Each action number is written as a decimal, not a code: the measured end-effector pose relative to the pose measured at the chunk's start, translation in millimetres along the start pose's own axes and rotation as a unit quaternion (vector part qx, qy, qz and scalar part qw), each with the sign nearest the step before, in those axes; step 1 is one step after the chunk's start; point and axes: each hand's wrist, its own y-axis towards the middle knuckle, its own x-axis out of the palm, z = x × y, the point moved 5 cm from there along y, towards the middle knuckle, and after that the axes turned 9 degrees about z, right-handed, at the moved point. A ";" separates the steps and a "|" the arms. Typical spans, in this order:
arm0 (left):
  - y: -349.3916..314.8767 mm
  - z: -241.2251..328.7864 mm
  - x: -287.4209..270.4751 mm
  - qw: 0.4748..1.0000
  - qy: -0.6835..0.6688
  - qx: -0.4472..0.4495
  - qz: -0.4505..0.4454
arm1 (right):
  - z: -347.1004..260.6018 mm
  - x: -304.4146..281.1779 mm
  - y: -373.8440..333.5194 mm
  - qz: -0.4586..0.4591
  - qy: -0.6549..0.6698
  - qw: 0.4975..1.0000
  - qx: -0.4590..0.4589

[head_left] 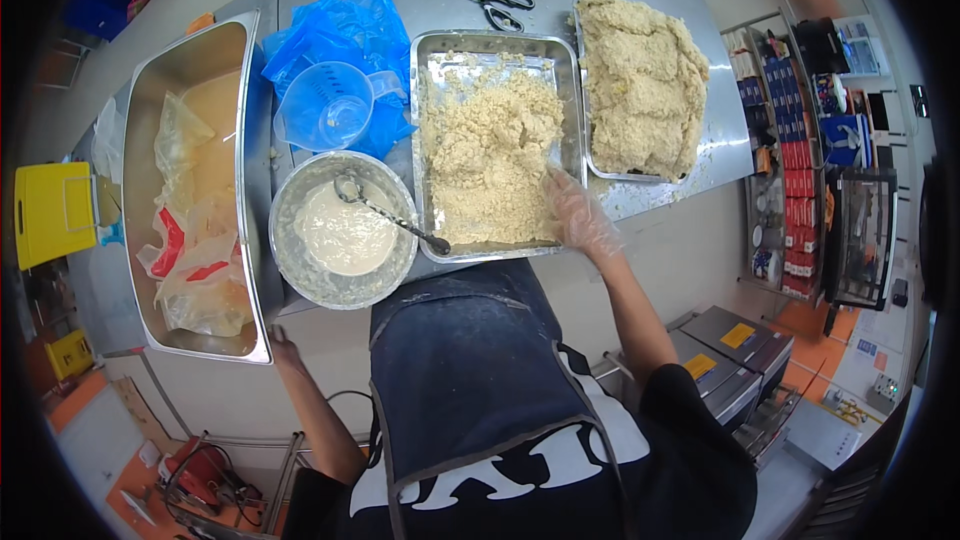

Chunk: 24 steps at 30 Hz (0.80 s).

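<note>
My right hand [580,220], in a clear plastic glove, rests at the near right corner of a metal tray [497,40]. Its fingers stretch onto the pale crumbs [490,155] heaped there, with nothing visibly gripped. My left hand [284,345] is low beside the near corner of a deep steel tub [255,270]; its fingers are mostly hidden. Between them stands a metal bowl [290,275] of thick whitish batter [345,235]. A ladle with a twisted handle [385,212] lies in the batter, its dark end over the tray's edge.
Right of the crumb tray, a second tray [640,177] holds crumb-coated pieces [645,85]. Behind lie black-handled scissors [500,5]. A clear measuring jug [325,105] sits on blue plastic bags [350,25]. The tub contains cloudy liquid and plastic bags [205,275]. Shelves [790,160] stand to the right.
</note>
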 end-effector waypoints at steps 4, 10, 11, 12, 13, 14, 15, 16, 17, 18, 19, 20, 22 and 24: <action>-43.6 -73.4 -6.4 0.980 0.154 -0.036 -0.122 | -15.2 1.1 17.1 -0.239 0.078 0.957 0.143; -246.3 -9.1 74.8 0.822 0.397 0.096 -0.396 | -15.9 -18.1 3.4 -0.015 0.093 0.995 0.012; -263.7 -1.7 85.8 0.792 0.399 0.148 -0.437 | -16.9 -15.9 7.2 -0.021 0.101 0.995 0.000; -272.5 -3.7 98.1 0.799 0.394 0.143 -0.431 | -8.5 -9.6 7.8 -0.088 0.109 0.989 0.047; -285.4 -7.4 113.3 0.772 0.402 0.154 -0.467 | -1.4 -4.4 8.4 -0.152 0.115 0.977 0.096; -296.9 -12.9 125.5 0.744 0.408 0.166 -0.502 | -0.7 -8.5 17.1 -0.156 0.116 0.977 0.088; -296.9 -19.3 127.8 0.751 0.407 0.164 -0.494 | -4.3 -19.3 31.2 -0.106 0.155 0.975 0.114; -298.9 -29.6 129.9 0.722 0.412 0.183 -0.525 | -8.5 -30.0 45.9 -0.056 0.196 0.969 0.140; -305.8 -37.0 131.5 0.687 0.417 0.200 -0.561 | -19.2 -39.5 63.4 -0.058 0.198 0.969 0.137; -313.9 -43.1 132.4 0.677 0.422 0.192 -0.571 | -28.0 -44.5 86.8 -0.059 0.233 0.953 0.182; -319.7 -47.5 136.4 0.680 0.420 0.192 -0.570 | -31.4 -41.1 104.6 -0.059 0.269 0.934 0.226; -324.4 -50.5 140.2 0.679 0.417 0.178 -0.578 | -33.9 -31.5 120.2 -0.043 0.260 0.946 0.188; -319.9 -71.6 148.3 0.686 0.406 0.119 -0.592 | -34.0 -0.2 139.3 -0.028 0.246 0.957 0.150; -312.9 -89.5 156.7 0.715 0.373 0.060 -0.589 | -61.4 26.6 157.9 0.008 0.073 0.996 -0.040</action>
